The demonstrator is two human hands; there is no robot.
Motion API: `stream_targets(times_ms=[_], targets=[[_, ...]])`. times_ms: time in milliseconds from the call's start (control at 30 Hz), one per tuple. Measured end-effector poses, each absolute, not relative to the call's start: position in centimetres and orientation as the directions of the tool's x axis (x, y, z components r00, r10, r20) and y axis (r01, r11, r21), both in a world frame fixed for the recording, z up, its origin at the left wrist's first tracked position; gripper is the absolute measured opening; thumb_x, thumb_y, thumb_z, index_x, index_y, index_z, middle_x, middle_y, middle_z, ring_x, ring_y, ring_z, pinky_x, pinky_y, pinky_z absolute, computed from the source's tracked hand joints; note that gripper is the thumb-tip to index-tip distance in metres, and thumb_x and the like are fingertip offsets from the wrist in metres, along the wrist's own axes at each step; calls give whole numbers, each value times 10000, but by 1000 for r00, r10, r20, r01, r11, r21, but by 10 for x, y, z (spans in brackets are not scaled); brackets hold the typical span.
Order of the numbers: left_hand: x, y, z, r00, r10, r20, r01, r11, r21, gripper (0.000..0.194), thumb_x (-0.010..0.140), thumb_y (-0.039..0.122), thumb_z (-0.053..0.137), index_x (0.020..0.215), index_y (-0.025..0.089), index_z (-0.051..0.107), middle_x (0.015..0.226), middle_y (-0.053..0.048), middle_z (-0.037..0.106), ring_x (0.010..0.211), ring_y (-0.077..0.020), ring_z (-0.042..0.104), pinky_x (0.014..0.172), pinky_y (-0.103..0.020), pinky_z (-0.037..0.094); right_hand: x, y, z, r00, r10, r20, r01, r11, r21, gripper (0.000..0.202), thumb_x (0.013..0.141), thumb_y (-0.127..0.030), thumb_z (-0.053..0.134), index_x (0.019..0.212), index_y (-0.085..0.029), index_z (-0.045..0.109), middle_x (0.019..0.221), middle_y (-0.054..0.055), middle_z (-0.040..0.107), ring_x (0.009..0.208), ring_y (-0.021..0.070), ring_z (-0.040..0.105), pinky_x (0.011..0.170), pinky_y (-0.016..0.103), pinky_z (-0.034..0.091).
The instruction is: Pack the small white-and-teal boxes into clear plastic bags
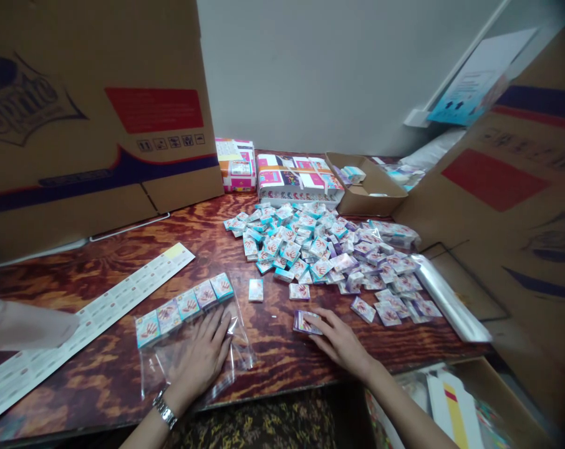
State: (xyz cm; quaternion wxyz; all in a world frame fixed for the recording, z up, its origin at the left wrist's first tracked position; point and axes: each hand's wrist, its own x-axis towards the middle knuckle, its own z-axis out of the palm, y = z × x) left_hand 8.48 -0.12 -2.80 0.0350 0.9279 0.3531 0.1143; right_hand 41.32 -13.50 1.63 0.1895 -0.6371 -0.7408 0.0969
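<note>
My left hand (202, 349), with a metal watch on the wrist, lies flat on a clear plastic bag (239, 340). Along the bag's far edge runs a row of small printed boxes (188, 303), some with blue sides and some with purple. Near the middle of the table's front, my right hand (341, 340) has its fingers closed on a small purple-sided box (305, 322). Just beyond it lie a single white-faced box (255, 290) and another small box (300, 291). Behind them spreads a big heap of similar boxes (292, 249), blue-sided at left and purple-sided at right.
Large cardboard boxes stand at left (95, 125) and right (521, 249). A label strip (123, 296) and a translucent bottle (25, 324) lie at left. Wrapped cartons (296, 178) and an open tray (380, 202) line the back. Flat plastic film (451, 305) rests at right.
</note>
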Motion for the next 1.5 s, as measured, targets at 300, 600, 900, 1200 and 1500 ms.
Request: stream_targets(times_ms=[300, 600, 900, 1200, 1500], targets=[[85, -1, -27, 707, 675, 211, 632, -737, 237, 467, 906, 334, 388, 1351, 196, 367, 1413, -111, 366, 1282, -274, 349, 1024, -470, 342, 412, -143, -3, -119, 951, 285, 923, 212, -322, 419, 897, -224, 448, 1315, -231, 431, 1227, 132, 487, 1151, 226, 488, 929, 368, 458], [70, -17, 0, 563, 740, 367, 584, -671, 458, 421, 894, 205, 401, 1314, 189, 383, 1269, -119, 518, 1180, -228, 482, 971, -420, 432, 397, -144, 0, -97, 911, 402, 929, 228, -292, 466, 897, -188, 439, 1357, -235, 376, 1197, 124, 492, 1098, 211, 526, 884, 332, 484], [71, -13, 30, 484, 806, 339, 531, -579, 619, 410, 900, 163, 346, 1307, 175, 398, 1260, -108, 526, 1178, -197, 472, 991, -405, 413, 264, -133, 35, -335, 863, 379, 870, 438, -229, 561, 821, -61, 443, 1357, -216, 383, 1211, 131, 504, 1095, 228, 507, 851, 297, 492], [79, -13, 25, 414, 858, 304, 485, -490, 725, 396, 904, 158, 333, 1288, 196, 420, 1291, -87, 492, 1229, -182, 411, 1041, -410, 354, 210, -79, -4, -158, 890, 428, 961, 238, -140, 559, 789, -23, 435, 1323, -186, 423, 1142, 151, 550, 1059, 269, 535, 819, 365, 515], [92, -21, 3, 430, 870, 241, 526, -459, 716, 442, 892, 134, 337, 1327, 201, 382, 1373, -108, 406, 1275, -202, 368, 1036, -421, 360, 224, -52, -13, 11, 891, 454, 955, 125, -270, 542, 852, -159, 473, 1376, -154, 334, 1331, 196, 381, 1240, 301, 384, 919, 427, 461]])
